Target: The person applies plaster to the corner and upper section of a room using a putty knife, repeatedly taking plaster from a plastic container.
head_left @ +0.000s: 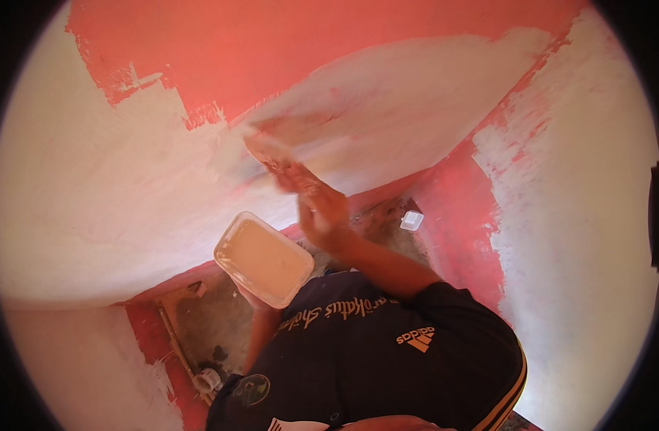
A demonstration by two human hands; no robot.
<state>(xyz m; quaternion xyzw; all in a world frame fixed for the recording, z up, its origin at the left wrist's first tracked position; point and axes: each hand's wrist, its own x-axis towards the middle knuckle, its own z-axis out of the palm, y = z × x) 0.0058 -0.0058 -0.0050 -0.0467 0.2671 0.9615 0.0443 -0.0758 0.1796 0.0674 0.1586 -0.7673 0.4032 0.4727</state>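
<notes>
My left hand (252, 297) supports a rectangular plastic tub (266, 261) from below, and most of its fingers are hidden under it. Pale cream paint fills the tub, with smears along its rim. In front of the wall, my right hand (323, 214) is closed around a paintbrush (275, 159), its head pointing up and left. Motion blurs both the brush and the hand, so whether the bristles touch the wall I cannot tell. The wall (387, 108) behind the brush carries streaky pale paint over coral red.
Coral red still shows on the upper wall (286, 43) and on the lower right wall (462, 208). A small white container (412, 220) sits on the floor near the corner. At lower left, a long pole (175, 337) lies along the wall beside a whitish round object (209, 378).
</notes>
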